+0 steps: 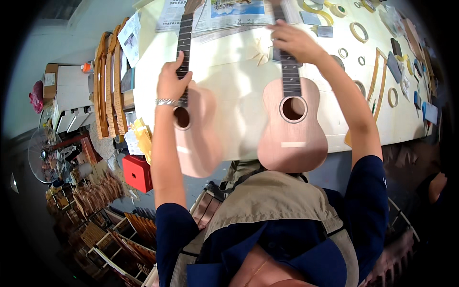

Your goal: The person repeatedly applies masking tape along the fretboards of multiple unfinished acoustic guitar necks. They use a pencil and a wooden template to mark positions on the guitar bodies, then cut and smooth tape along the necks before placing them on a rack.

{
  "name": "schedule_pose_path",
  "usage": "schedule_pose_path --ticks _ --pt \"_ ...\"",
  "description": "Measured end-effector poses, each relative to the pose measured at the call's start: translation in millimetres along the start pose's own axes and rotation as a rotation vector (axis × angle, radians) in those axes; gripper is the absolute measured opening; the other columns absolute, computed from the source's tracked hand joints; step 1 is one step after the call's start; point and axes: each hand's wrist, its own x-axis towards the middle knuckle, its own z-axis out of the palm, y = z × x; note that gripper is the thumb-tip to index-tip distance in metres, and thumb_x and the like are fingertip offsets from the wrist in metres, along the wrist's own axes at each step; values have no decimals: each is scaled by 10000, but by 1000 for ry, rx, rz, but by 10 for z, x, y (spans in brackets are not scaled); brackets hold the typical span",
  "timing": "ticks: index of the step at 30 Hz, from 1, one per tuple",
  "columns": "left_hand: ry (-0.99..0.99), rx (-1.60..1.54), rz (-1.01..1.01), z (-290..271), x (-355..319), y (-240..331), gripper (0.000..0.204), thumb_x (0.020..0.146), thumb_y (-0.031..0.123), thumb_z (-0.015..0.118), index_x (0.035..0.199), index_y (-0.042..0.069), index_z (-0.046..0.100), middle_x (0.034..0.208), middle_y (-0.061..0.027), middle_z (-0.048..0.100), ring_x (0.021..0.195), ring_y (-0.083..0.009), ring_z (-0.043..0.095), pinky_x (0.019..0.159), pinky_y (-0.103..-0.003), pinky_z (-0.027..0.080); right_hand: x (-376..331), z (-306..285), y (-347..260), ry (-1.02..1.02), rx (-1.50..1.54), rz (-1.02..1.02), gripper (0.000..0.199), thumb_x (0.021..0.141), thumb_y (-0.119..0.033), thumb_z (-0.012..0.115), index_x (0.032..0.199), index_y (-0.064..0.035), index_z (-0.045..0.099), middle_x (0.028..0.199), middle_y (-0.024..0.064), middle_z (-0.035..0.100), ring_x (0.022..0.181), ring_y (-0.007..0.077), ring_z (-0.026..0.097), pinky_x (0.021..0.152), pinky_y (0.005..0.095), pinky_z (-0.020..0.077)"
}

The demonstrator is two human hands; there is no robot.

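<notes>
Two unfinished ukuleles with pale pinkish wooden bodies and dark fretboards are in front of me. My left hand [173,79] is closed round the neck of the left ukulele [203,138], whose body is smeared by motion and reaches past the table's near edge. The neck of the right ukulele [304,131] is in the grip of my right hand [299,44], well above the sound hole. This second body lies face up, its lower end over the edge near my apron [277,196]. Neither headstock shows fully at the top of the view.
On the pale worktable [229,105] lie newspapers [234,12] at the far side and tape rolls [358,32] with sanding blocks to the right. Several wooden necks [114,81] stand at the left edge. A red stool [137,173] and a fan [45,153] are at lower left.
</notes>
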Motion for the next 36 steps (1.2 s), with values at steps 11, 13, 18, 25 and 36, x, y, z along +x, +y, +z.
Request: schedule_pose_path --ticks 11,13,18,25,36 --pt "-299 -166 539 -1083 -520 179 567 582 -103 585 1053 197 689 1022 -60 599 932 -237 569 795 -315 468 -326 -243 -838 56 -46 919 507 691 -140 722 1149 -92 511 1012 121 555 943 303 532 767 413 435" --pt "-339 -82 739 -716 -382 145 579 569 -79 611 1036 255 688 1010 -51 600 895 -239 562 785 -355 447 -158 80 -1024 143 -14 1034 548 667 -146 743 1162 -83 516 981 115 547 924 309 521 766 407 427" --pt "-491 -21 848 88 -199 87 619 564 -78 617 1049 301 678 1011 -36 600 945 -237 540 831 -357 427 -337 492 -962 327 19 1003 497 712 -191 716 1166 -85 543 1072 109 544 992 306 504 828 424 393" --pt "-338 -10 849 426 -235 267 575 588 -15 667 1104 241 647 1084 -55 568 993 -263 529 869 -386 417 -1166 160 -778 -137 -529 1276 263 765 -176 649 1015 -96 627 1240 142 501 1202 254 409 1071 498 202" --pt "-378 -985 299 784 -966 1056 352 754 74 710 1087 36 604 957 -73 609 842 -195 615 810 -311 493 -161 -318 -2204 1536 1345 977 430 841 87 499 1228 -35 358 1085 177 585 1048 232 568 936 345 443"
